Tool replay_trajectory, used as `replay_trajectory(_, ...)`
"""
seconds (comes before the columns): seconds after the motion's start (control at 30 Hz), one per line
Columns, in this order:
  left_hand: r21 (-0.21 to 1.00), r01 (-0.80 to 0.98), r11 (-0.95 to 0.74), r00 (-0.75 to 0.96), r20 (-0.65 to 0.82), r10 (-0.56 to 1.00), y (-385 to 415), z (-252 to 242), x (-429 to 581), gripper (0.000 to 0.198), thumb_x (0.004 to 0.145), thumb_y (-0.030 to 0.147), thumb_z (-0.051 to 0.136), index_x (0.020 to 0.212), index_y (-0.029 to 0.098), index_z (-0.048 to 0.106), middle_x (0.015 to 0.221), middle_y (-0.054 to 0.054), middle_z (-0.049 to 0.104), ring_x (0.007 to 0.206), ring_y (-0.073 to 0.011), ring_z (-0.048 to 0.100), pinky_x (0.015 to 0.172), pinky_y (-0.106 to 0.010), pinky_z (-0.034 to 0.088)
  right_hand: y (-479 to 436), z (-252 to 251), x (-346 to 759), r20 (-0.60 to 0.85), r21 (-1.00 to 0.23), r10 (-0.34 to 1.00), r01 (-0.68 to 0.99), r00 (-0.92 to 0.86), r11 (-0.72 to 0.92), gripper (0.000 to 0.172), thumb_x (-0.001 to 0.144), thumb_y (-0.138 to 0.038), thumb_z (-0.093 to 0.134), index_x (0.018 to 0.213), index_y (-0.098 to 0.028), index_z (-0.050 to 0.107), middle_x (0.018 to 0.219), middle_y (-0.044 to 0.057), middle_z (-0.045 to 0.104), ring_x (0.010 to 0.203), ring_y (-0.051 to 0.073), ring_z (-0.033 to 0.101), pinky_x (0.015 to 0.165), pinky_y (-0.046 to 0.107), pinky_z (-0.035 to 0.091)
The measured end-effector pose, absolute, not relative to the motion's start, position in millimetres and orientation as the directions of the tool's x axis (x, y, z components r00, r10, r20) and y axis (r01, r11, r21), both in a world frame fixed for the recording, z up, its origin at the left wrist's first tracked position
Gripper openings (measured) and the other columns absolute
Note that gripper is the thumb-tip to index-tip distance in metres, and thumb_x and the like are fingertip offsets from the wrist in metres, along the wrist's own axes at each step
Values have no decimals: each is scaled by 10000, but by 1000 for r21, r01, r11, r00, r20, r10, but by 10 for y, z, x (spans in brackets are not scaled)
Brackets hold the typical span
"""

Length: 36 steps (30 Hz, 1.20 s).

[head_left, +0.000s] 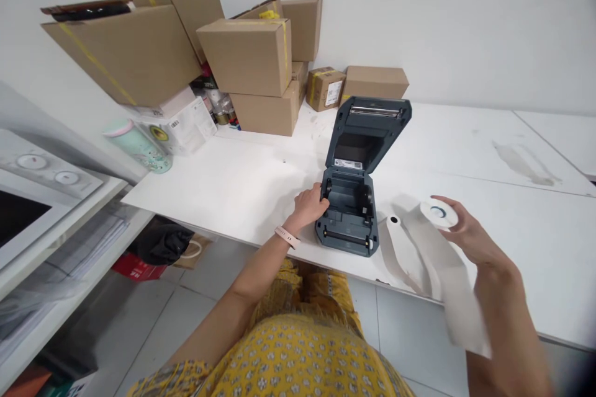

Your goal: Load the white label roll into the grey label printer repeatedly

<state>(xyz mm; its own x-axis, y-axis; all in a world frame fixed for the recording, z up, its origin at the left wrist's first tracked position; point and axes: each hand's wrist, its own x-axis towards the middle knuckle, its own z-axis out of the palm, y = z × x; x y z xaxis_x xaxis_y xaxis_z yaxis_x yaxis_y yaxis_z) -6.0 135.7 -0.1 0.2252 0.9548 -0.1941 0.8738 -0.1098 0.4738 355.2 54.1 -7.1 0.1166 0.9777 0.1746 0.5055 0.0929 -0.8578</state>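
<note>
A dark grey label printer (347, 223) stands on the white table with its lid raised and its inner bay showing. My left hand (308, 206) grips the printer's left edge, thumb over the rim. To the right of the printer, my right hand (470, 236) holds a white paper roll (437, 213) by its right side. A long strip of paper (459, 301) hangs from that roll past the table's front edge. Between the printer and the held roll, a second, thinner roll (395, 239) rests on the table with its paper partly unwound.
Cardboard boxes (246, 59) are stacked at the back left, with smaller ones along the wall. A mint green tumbler (139, 147) leans near a white box (184, 124). A microwave (46, 180) sits at the far left. The white table (223, 180) ends close to my body.
</note>
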Motion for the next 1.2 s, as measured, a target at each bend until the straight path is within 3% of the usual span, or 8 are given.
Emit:
replay_trajectory(0.13,480,870,-110,229,-197,953,1362,-9,-60,567,902,267,441,1462,180,420,1178,-134,730,1153,-336,664,940,-417,488,884,-428,3728,47,-908,987,417,154,-21,534,652,-293,787,1163,-347,638,1189,100,684,949,270,701,663,319,584)
replay_trajectory(0.53,498,862,-98,218,-189,957,1353,-7,-60,546,891,265,457,1433,196,445,1158,-119,739,1132,-330,674,930,-410,493,1627,-295,3155,-36,-919,997,394,-70,-5,972,599,-471,841,1462,-246,454,1437,158,591,1198,320,644,973,495,560)
replay_trajectory(0.6,502,859,-100,221,-187,957,1352,-11,-64,542,895,268,454,1432,197,445,1160,-121,739,1126,-328,676,927,-408,494,1443,-68,3217,3,-919,1000,395,11,-1,904,618,-476,860,1430,-293,506,1427,140,610,1271,333,612,1045,519,521)
replay_trajectory(0.67,506,856,-106,225,-180,957,1353,-17,-66,541,895,270,451,1430,190,448,1160,-126,738,1118,-330,679,923,-411,495,1125,194,3271,78,-914,994,404,75,41,651,705,-492,828,1302,-330,622,1339,109,677,1261,318,627,1059,489,520)
replay_trajectory(0.73,507,855,-109,227,-176,958,1356,-24,-66,543,893,271,449,1430,188,450,1155,-124,739,1107,-327,683,917,-409,497,752,405,3273,99,-895,994,432,-49,111,364,823,-521,730,1128,-324,720,1204,82,740,1172,292,680,1011,444,558)
replay_trajectory(0.87,503,858,-103,220,-177,959,1361,-34,-57,559,887,258,442,1443,199,439,1152,-108,740,1102,-318,683,915,-407,499,232,360,3183,-172,-773,912,624,-373,110,362,927,-553,581,1058,-271,766,1132,86,772,1031,261,728,871,370,605)
replay_trajectory(1.03,495,864,-95,215,-193,957,1359,-16,-47,560,891,266,450,1447,206,439,1166,-106,737,1133,-320,673,937,-411,496,258,-396,3135,-83,-627,995,774,51,-92,535,860,-637,560,1145,-210,712,1072,142,780,880,290,751,775,432,612)
replay_trajectory(1.2,496,864,-89,210,-193,959,1360,-13,-53,567,891,272,454,1452,195,438,1178,-120,734,1154,-332,667,949,-422,494,447,-751,2887,-3,-891,991,449,132,-63,598,812,-595,678,1268,-209,636,1226,128,728,993,249,722,817,373,596)
